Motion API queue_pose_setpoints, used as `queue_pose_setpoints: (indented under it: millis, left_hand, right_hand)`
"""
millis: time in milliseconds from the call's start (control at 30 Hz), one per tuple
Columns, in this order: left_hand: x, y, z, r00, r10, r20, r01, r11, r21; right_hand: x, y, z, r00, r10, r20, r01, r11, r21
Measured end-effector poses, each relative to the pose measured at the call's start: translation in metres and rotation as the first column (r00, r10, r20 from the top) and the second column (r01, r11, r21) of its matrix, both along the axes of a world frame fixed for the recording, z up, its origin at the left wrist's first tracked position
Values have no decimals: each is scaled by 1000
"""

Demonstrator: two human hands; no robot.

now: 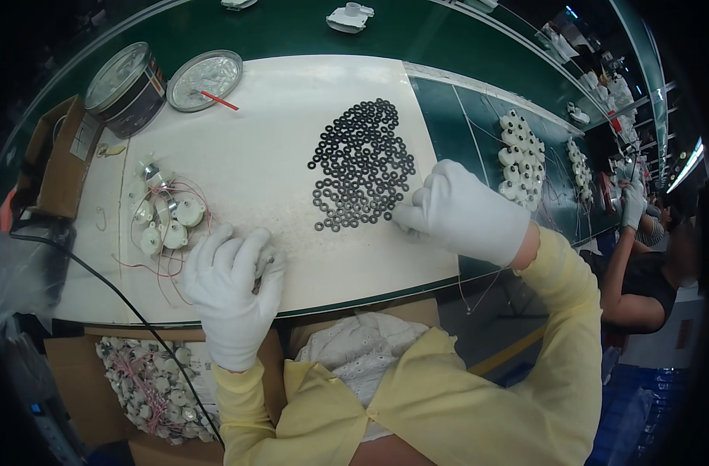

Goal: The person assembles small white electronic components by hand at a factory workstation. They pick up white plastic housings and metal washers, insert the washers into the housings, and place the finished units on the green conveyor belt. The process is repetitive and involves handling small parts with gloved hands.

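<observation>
Both of my hands wear white gloves. My left hand [234, 291] is curled above the near edge of the white board, its thumb closed toward the fingers. Something small and greyish shows between them, too hidden to name. My right hand [455, 210] pinches at the lower right edge of a spread of black rings [362, 163], fingertips against the board. Whether a ring is caught in that pinch is hidden. Just beyond my left hand lie several small round white motors [174, 234] with thin red and white wires, beside silvery metal parts [156, 172].
At the back left stand an open tin [126, 89] and its lid [205, 81], a red stick [218, 100] resting on it. Cardboard boxes [59, 167] flank the left side. A box of wired motors [156, 388] sits below. More white parts [521, 159] line the right; a co-worker [642, 272] sits beyond.
</observation>
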State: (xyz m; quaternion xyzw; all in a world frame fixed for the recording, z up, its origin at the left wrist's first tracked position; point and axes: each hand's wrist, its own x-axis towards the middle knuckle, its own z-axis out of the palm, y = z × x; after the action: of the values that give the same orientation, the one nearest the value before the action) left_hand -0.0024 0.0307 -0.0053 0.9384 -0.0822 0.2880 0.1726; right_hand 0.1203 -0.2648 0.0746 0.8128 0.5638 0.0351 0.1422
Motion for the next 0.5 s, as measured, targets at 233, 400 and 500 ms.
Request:
queue_pose_setpoints:
  millis: [233,400,500]
  left_hand:
    - [1,-4,5,999,-13,41,13,1000,1]
    - [0,-2,0,999,-11,31,11,1000,3]
    - [3,-3,-3,999,-9,49,7,999,32]
  right_hand:
    - [-4,-21,-3,946,-65,-317,166,938,306]
    - [-52,-54,-30,665,-384,-640,731,507,456]
    - [-74,-83,-48,642,-657,-396,755,452,475]
